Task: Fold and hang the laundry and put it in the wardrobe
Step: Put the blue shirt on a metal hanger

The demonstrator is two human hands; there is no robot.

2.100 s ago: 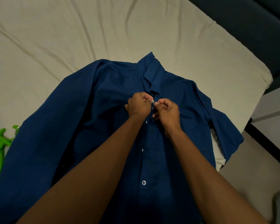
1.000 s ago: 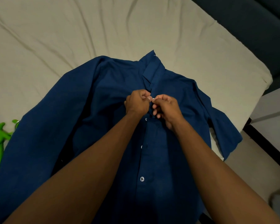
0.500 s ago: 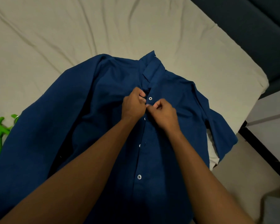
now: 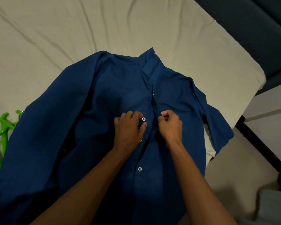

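Our left hand pinches the blue shirt beside a button; our right hand grips the placket edge just opposite.

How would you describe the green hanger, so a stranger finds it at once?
Start at the beige bed sheet and the blue shirt spread on it. At the shirt's left edge lies the green hanger, partly tucked under the sleeve. It is the only bright green thing there.

Both hands on blue shirt
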